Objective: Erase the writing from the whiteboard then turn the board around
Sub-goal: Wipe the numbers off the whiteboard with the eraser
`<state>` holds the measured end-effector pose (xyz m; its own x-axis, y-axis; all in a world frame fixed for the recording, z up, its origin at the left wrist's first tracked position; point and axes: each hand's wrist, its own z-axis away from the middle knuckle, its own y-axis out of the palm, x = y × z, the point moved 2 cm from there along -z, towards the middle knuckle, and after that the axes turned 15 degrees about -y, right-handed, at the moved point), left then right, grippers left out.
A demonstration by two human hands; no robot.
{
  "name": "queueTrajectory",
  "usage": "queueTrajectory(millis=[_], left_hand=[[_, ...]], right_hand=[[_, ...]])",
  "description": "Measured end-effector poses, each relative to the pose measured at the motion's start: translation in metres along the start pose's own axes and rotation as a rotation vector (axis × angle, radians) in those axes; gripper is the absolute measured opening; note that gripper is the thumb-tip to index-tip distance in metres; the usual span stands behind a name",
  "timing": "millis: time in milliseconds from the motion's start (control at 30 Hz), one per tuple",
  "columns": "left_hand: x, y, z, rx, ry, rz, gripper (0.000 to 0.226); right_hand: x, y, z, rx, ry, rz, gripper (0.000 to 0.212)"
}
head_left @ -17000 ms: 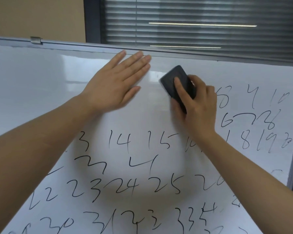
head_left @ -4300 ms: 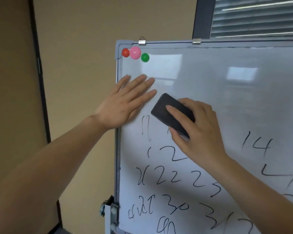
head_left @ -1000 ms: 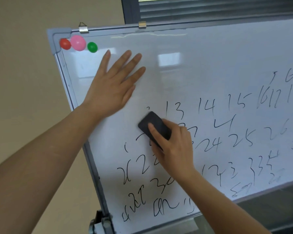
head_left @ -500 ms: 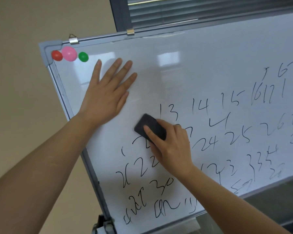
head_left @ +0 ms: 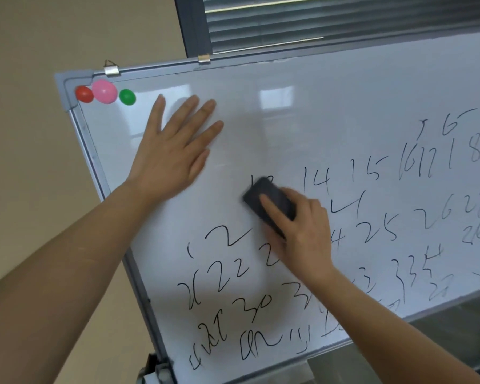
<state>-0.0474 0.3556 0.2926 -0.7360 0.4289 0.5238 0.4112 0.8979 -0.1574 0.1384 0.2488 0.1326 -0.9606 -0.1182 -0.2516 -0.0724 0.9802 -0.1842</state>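
Whiteboard: it stood tilted on its stand, top part wiped, many black numbers left lower down.
Eraser: dark block flat on the board, long side running from 10 to 4 o'clock.
Right hand: fingers curled around the eraser, one finger pressing on top.
Left hand: fingers straight and a little spread, flat on the board near three magnets.
Writing: nearest numbers lay at 7 o'clock and 3 o'clock from the eraser; the right hand was closer.
Change: half a second before, the eraser sat lower left; it had slid up onto the 13.
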Motion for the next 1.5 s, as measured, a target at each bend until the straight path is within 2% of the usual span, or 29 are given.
queueTrajectory(millis=[100, 167, 267, 500, 733, 900, 1133, 1300, 1367, 1500], left_hand=[[-0.012, 0.0, -0.014, -0.016, 0.02, 0.01, 0.046], [-0.021, 0.003, -0.022, -0.008, 0.027, 0.013, 0.047], [-0.029, 0.011, -0.02, 0.031, 0.015, -0.011, 0.048], [-0.027, 0.018, -0.017, 0.044, 0.004, -0.052, 0.048], [-0.027, 0.024, -0.019, 0.053, -0.005, -0.113, 0.048], [-0.023, 0.028, -0.015, 0.068, -0.01, -0.175, 0.048], [-0.026, 0.029, -0.013, 0.084, -0.036, -0.232, 0.049], [-0.025, 0.031, -0.011, 0.072, -0.049, -0.226, 0.049], [-0.025, 0.032, -0.011, 0.057, -0.053, -0.21, 0.048], [-0.026, 0.035, -0.011, 0.039, -0.052, -0.179, 0.047]], right_hand=[[-0.019, -0.008, -0.016, -0.078, 0.136, 0.017, 0.046], [-0.022, -0.006, -0.023, -0.092, 0.163, 0.027, 0.043], [-0.013, 0.003, -0.023, -0.066, 0.072, 0.019, 0.042], [-0.007, 0.015, -0.003, 0.001, -0.298, 0.033, 0.054], [-0.042, 0.009, -0.019, -0.044, -0.233, 0.078, 0.048], [-0.032, 0.021, 0.0, 0.073, -0.538, 0.058, 0.041], [-0.06, 0.015, -0.055, 0.006, -0.601, 0.114, 0.054], [-0.052, 0.021, -0.031, 0.087, -0.793, 0.063, 0.043], [-0.062, 0.017, -0.032, 0.081, -0.774, 0.06, 0.041], [-0.082, 0.009, -0.04, 0.028, -0.533, 0.093, 0.046]])
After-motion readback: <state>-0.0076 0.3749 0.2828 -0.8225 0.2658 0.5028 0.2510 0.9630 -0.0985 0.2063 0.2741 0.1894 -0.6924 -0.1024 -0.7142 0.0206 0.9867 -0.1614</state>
